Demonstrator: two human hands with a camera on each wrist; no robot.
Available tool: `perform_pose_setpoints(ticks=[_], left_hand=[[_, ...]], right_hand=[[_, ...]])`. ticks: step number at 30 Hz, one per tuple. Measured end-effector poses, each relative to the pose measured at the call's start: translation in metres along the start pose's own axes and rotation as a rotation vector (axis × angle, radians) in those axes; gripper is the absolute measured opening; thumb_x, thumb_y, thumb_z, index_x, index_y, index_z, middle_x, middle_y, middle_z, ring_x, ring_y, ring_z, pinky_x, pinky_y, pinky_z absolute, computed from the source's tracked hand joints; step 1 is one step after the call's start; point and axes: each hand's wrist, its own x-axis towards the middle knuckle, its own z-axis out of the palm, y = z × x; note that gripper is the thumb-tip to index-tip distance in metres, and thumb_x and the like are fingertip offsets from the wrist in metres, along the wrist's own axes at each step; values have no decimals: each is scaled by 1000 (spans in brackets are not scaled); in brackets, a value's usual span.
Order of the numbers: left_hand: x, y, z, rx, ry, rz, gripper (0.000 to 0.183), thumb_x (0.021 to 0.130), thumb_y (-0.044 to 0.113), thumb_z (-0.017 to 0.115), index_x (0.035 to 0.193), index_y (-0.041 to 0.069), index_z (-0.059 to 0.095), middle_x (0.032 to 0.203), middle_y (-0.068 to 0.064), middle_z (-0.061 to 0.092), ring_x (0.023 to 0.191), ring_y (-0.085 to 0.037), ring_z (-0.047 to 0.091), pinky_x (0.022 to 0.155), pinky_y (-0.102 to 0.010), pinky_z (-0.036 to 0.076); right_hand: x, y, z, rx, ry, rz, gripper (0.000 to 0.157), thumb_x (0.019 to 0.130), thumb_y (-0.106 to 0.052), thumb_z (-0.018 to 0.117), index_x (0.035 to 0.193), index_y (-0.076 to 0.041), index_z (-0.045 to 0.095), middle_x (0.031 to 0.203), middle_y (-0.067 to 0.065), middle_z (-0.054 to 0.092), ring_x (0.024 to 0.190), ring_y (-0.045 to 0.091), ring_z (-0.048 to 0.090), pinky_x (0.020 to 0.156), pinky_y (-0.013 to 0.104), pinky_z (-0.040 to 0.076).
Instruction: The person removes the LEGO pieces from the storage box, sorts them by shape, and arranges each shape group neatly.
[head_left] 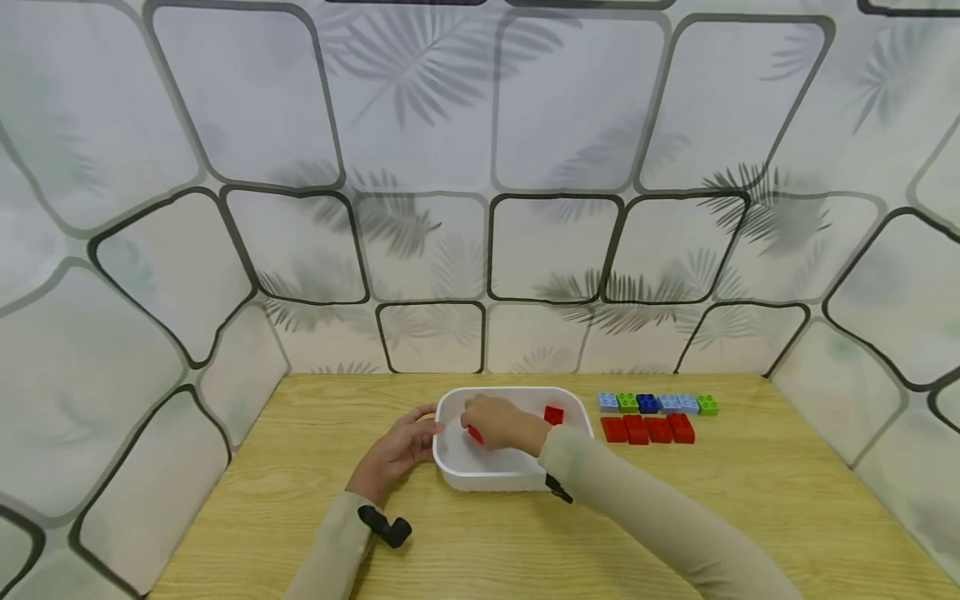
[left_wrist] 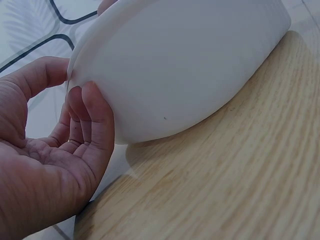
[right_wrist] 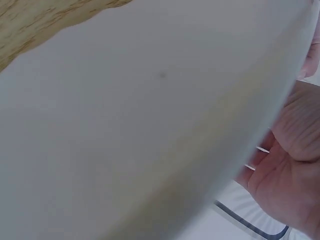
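A white plastic tub (head_left: 495, 482) stands on the table in front of the person. The left hand (head_left: 399, 450) holds its left end, thumb at the rim and fingers curled against the outer wall in the left wrist view. Inside the tub, the right hand (head_left: 497, 422) reaches down with bent fingers and pinches a red toy brick (head_left: 475, 434), mostly covered by the hand. Another red toy brick (head_left: 553, 415) lies to the right in the tub. In the right wrist view the tub wall (right_wrist: 125, 100) hides the right fingertips.
Right of the tub, a row of light blue, green and dark blue toy bricks (head_left: 648, 404) lies on the wooden table (head_left: 750, 500). Several red bricks (head_left: 660, 430) form a second row nearer the person. Patterned cloth (head_left: 555, 250) hangs behind and at both sides.
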Motion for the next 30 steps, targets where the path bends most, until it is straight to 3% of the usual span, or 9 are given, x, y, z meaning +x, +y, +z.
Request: perform_pose_setpoints(ticks=[6,15,21,27,30], left_hand=[[1,0,0,-2,0,-1,44,101,3,52,141,3,36,105,-1,69,94,-11,68,79,-30,58],[0,-3,1,10,18,-4,49,101,3,51,146,0,31,104,-1,67,90,-10,67,77,-30,57],[0,-3,2,18,22,-8,49,100,3,52,145,0,32,102,-1,66,87,-10,66,76,-30,57],[2,-2,1,19,25,0,47,100,1,51,143,0,33,101,-1,67,86,-10,66,75,-29,57],[2,-2,2,15,20,5,44,99,1,51,140,1,35,100,-1,67,85,-10,66,74,-29,57]], right_hand=[[0,8,2,63,-22,21,14,89,0,73,101,-8,74,91,3,62,80,14,53,77,27,50],[-12,30,0,228,-53,73,24,79,1,81,92,-10,64,86,-1,60,77,13,50,74,26,47],[-27,45,1,403,-6,73,24,80,-3,83,94,-10,65,87,-1,63,79,13,52,74,28,48],[-44,58,-5,524,72,71,35,76,-7,88,102,-9,64,96,1,66,97,19,63,90,38,53],[-54,63,-9,575,114,86,40,75,-10,90,106,-10,63,101,0,67,101,20,65,92,39,54]])
